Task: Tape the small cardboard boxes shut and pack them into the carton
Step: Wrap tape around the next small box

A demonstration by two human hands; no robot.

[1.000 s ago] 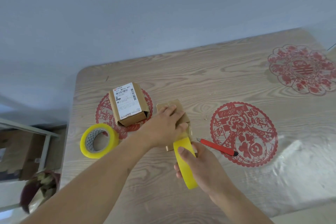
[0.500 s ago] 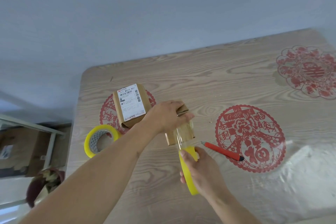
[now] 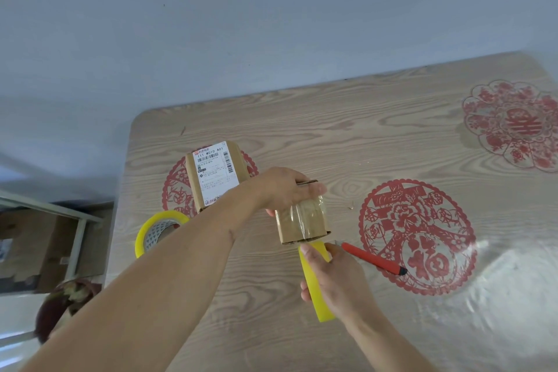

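Here, box: we see the small brown cardboard box [image 3: 303,222] tilted above the wood-grain worktop [image 3: 377,142], clear tape down its near face.
Left hand [image 3: 285,190]: gripping the box's top.
Right hand [image 3: 335,278]: holding the yellow tape roll [image 3: 317,284] just below the box.
Nearby: a red pen [image 3: 374,258] right of the roll; a labelled cardboard box [image 3: 216,177] and second yellow tape roll [image 3: 157,231] lie left.

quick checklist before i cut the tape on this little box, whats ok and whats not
1. Left hand grips the small cardboard box, tilted up: ok.
2. Clear tape runs over the box face that shows: ok.
3. Right hand holds the yellow tape roll at the box's lower edge: ok.
4. Red utility knife lies on the table beside the right hand, but no hand is free to take it: not ok.
5. Tape down on the far side of the box: cannot tell.
6. Carton for packing: not in view, cannot tell.
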